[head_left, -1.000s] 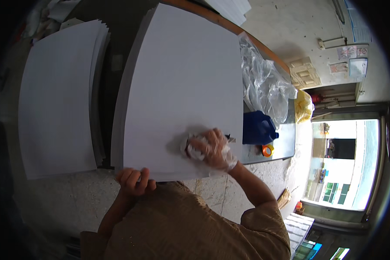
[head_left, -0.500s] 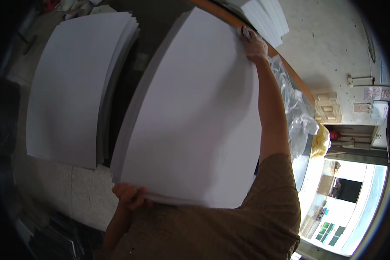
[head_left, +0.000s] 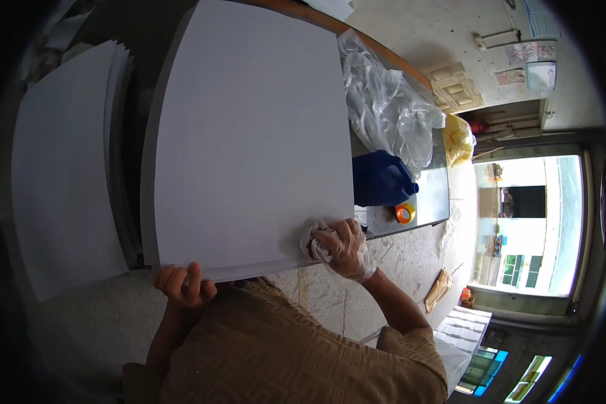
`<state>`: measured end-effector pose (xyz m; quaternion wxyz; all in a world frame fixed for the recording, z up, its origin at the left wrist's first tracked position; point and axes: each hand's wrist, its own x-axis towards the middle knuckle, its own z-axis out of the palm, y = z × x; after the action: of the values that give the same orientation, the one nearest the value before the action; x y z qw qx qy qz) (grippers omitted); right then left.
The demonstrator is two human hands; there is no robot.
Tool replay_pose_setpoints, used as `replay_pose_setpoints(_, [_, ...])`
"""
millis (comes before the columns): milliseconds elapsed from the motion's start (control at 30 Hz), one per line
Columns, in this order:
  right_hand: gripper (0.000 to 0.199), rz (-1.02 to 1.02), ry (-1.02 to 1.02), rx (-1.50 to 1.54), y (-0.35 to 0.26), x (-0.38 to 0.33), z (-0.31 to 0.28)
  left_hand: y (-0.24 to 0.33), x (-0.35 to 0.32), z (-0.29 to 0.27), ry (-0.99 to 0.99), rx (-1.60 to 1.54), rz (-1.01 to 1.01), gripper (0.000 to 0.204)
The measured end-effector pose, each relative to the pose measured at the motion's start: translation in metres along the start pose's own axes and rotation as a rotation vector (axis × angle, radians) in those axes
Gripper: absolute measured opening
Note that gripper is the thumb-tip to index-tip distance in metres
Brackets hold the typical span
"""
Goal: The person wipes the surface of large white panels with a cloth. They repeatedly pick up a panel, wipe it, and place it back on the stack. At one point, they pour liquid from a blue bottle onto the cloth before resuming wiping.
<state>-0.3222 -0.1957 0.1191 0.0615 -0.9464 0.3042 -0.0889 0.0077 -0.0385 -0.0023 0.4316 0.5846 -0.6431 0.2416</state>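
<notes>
- Right hand (head_left: 345, 253), in a clear plastic glove, had come back from the far-right corner of the white stack (head_left: 249, 141) to its near-right corner, gripping a crumpled white wad (head_left: 320, 254) against the top sheet.
- Judged for the work in hand: that wiping-like pass had reached the near end of the stack.
- Left hand (head_left: 184, 285) stayed bare and curled at the stack's near-left corner; couldn't tell whether it pinched the edge or just rested.
- White stack lay on the worktop (head_left: 438, 205), in front of the person.
- Blue jug (head_left: 384, 180), right of the stack, showed again, clear of the arm.
- Clear plastic sheeting (head_left: 397, 111) lay crumpled beyond the jug, also right of the stack.
- Far-left corner of the stack was cut off by the frame.
- Dark bit inside the wad: too small to identify.
- Second stack (head_left: 64, 168), left of the first, was dim; its support was unclear.
</notes>
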Motion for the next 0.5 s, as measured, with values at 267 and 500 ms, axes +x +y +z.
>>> replay_pose_setpoints(267, [0.054,-0.01,0.038,-0.107,0.096,0.108,0.005,-0.001,-0.014,-0.008,-0.038,0.004,0.006,0.04])
replay_pose_setpoints(500, [0.046,-0.012,-0.058,-0.794,0.284,0.355,0.02,0.016,-0.014,-0.025,-0.146,0.09,-0.133,0.032])
